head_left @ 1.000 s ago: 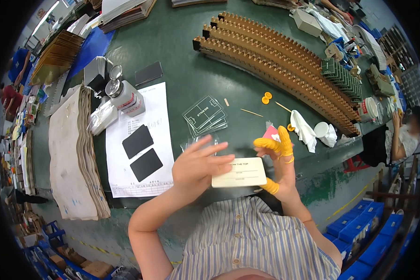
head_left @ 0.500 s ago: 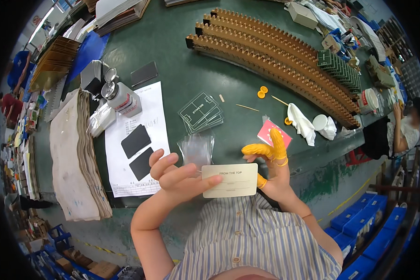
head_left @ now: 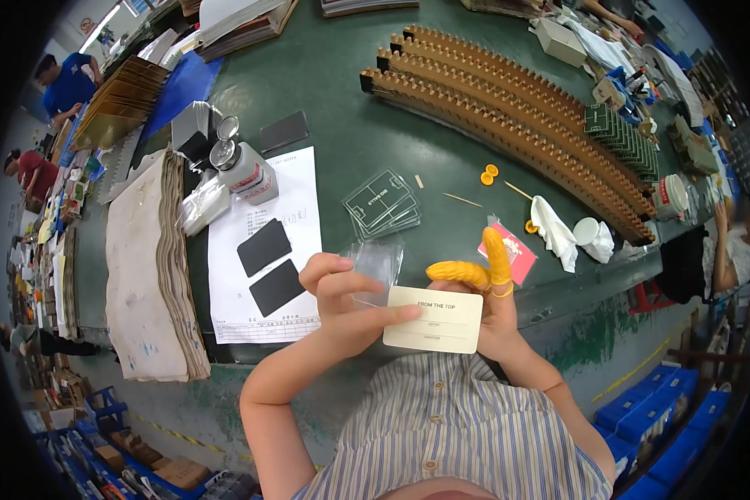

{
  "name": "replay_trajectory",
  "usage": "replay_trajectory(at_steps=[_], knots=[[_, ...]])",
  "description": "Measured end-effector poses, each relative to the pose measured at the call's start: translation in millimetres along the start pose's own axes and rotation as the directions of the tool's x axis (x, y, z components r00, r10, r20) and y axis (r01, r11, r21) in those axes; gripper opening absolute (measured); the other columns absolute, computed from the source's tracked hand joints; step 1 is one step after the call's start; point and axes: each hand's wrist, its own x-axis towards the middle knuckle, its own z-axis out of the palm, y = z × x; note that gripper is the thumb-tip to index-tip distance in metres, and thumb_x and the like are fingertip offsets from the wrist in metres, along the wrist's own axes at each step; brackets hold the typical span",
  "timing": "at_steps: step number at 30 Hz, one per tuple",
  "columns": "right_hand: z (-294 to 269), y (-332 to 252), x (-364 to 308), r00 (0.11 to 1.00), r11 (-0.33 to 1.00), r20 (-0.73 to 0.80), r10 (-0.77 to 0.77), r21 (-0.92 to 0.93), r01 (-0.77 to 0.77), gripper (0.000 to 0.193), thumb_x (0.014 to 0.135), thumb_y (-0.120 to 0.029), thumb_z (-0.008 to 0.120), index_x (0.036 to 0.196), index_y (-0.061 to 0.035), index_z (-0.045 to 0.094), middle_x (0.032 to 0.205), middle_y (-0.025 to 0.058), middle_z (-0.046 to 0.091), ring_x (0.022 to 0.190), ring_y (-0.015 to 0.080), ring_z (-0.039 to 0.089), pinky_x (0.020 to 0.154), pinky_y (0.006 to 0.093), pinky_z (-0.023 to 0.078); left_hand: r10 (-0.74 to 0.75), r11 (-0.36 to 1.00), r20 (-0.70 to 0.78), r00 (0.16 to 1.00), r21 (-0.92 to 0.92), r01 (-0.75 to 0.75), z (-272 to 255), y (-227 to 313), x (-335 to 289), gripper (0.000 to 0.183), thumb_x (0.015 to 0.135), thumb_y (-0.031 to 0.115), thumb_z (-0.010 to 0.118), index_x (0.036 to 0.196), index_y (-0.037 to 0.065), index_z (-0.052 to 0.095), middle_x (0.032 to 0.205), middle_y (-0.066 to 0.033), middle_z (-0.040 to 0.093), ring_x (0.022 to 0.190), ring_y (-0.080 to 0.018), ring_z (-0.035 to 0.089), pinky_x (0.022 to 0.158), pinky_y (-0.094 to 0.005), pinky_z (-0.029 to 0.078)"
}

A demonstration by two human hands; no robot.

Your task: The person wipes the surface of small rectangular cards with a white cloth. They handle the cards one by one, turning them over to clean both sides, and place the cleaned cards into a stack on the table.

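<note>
Now, by the green table's (head_left: 325,108) near edge, the right hand (head_left: 500,323) sits behind a cream card (head_left: 435,335), two yellow-covered fingers (head_left: 497,254) spread; I can't tell its grip. The left hand (head_left: 343,308) pinches the card. Looks like checking; the next move needs care.

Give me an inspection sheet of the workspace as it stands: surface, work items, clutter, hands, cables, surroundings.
Surface: green table, scuffed along its near side.
Work items: cream card held up in front of the body; clear sleeves and fanned cards beyond it; notched wooden racks farther right.
Clutter: white cloth, pink packet, metal-topped bottle, two black cards on a printed sheet.
Hands: left hand grips the card's left side; right hand, wearing yellow finger cots, is partly behind the card, contact unclear.
Cables: nothing seen.
Surroundings: blue bins lower right; people beyond both sides.
</note>
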Motion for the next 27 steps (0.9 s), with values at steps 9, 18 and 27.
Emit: replay_trajectory(at_steps=[9,18,27], knots=[[2,1,10,0.985,0.958,0.07,-0.16,-0.231,0.172,0.093,0.081,-0.005,0.069,0.148,-0.0116,0.006,0.11,0.012,0.064,0.101,0.0228,0.063,0.089,0.0351,0.048,0.012,1.0,-0.044,0.999,0.022,-0.011,-2,0,3,0.021,0.058,0.03,0.08,0.075,0.038,0.071,0.093,0.0063,0.047,0.1,-0.0235,0.032,0.08,-0.0349,0.029],[1,-2,7,0.988,0.964,0.084,-0.127,-0.225,0.143,0.096,0.08,-0.005,0.07,0.148,-0.0137,0.002,0.111,0.0124,0.064,0.101,0.0229,0.063,0.09,0.0359,0.048,0.128,0.986,-0.073,0.989,0.115,-0.12,-5,-2,-1,0.03,0.061,0.039,0.081,0.086,0.045,0.066,0.096,0.0089,0.042,0.098,-0.0228,0.029,0.074,-0.0374,0.024],[-3,2,7,0.99,0.973,0.076,-0.122,-0.186,0.134,0.097,0.08,-0.004,0.069,0.149,-0.0143,0.002,0.106,0.0122,0.064,0.101,0.0223,0.061,0.089,0.0355,0.048,0.103,0.994,-0.07,0.992,0.054,-0.1,-6,0,2,0.025,0.061,0.033,0.082,0.082,0.038,0.069,0.093,0.0092,0.045,0.095,-0.0217,0.033,0.074,-0.0367,0.027]])
